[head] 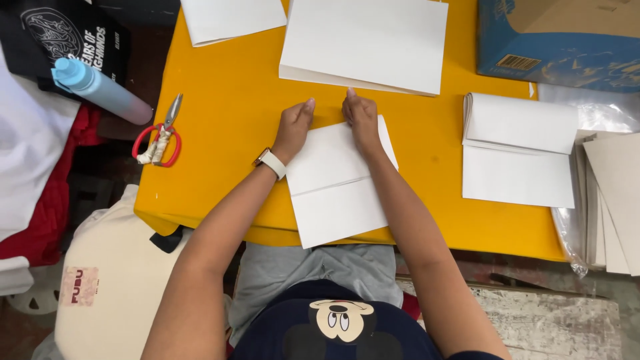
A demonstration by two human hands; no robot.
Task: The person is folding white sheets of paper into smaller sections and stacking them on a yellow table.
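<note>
Hands pressed flat, your left hand and right hand held nothing, both resting on the folded white sheet's far edge, its long axis running back toward you.

Two bare hands, left hand and right hand, both flat on one folded white sheet. One smartwatch. Three more white paper lots on one yellow table: one large folded sheet, one corner sheet, one folded stack. One pair of red-handled scissors. One blue bottle. One blue cardboard box. One pile of grey boards, exact number unclear.
</note>
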